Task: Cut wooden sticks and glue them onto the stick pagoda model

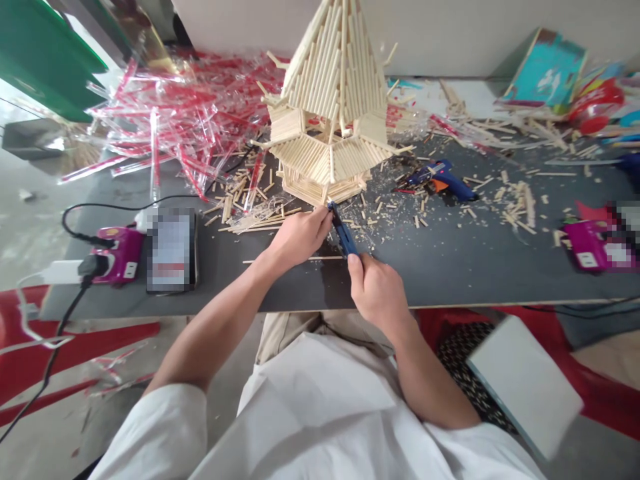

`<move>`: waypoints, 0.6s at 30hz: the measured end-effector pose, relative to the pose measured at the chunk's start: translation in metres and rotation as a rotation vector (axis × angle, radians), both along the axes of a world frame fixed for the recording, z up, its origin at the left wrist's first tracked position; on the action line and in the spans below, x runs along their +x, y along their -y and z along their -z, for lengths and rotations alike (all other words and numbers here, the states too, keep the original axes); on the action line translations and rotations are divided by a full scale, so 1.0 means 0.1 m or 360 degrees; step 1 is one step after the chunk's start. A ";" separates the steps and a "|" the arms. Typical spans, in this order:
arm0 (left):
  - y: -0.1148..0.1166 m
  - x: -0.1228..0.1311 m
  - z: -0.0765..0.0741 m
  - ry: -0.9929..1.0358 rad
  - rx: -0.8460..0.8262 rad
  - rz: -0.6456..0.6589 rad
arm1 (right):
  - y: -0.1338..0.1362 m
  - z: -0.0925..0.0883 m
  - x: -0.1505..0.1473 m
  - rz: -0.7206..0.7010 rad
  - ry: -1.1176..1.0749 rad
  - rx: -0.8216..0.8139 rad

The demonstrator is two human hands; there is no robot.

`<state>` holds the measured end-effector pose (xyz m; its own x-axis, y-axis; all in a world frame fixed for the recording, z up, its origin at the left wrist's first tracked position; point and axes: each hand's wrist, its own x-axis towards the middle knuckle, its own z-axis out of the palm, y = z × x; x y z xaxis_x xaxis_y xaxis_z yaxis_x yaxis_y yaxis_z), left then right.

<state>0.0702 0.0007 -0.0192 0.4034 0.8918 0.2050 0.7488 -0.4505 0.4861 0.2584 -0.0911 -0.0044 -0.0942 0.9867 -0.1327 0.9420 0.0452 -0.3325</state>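
A pagoda-like model of thin wooden sticks [333,67] stands upright on the dark table. Just in front of its base my left hand [300,235] is closed, thumb and fingers pinching a short wooden stick [325,194] whose pale end shows above the fingertips. My right hand [379,288] is wrapped round the lower end of a blue utility knife [343,231]. The knife slants up and left, its tip end at the left fingertips. Its blade is too small to make out.
Clear and red plastic tubes [200,113] are heaped at the back left. A phone [171,250] and purple power strip [119,253] lie left. Right of the model are a blue glue gun [443,180] and stick offcuts [520,207]; another purple strip [595,245] sits far right.
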 end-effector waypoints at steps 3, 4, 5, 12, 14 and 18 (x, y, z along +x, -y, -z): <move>0.01 0.00 0.00 -0.0015 0.0039 -0.0004 | 0.02 -0.07 0.07 -0.0024 -0.0025 0.0034; 0.01 0.01 0.00 -0.0016 0.0057 0.0000 | 0.02 -0.09 0.09 -0.0021 -0.0025 0.0052; 0.01 0.01 0.00 -0.0018 0.0080 0.0010 | 0.03 -0.10 0.11 -0.0017 -0.0022 0.0067; 0.03 0.02 0.02 0.0056 0.0160 0.0165 | 0.01 -0.08 0.27 0.0132 -0.0005 0.0232; 0.03 0.01 0.02 0.0114 0.0150 0.0211 | -0.01 -0.07 0.37 0.0175 0.0008 0.0327; 0.04 0.01 0.00 0.0176 0.0082 0.0227 | -0.04 -0.02 0.60 0.0202 0.0208 0.0525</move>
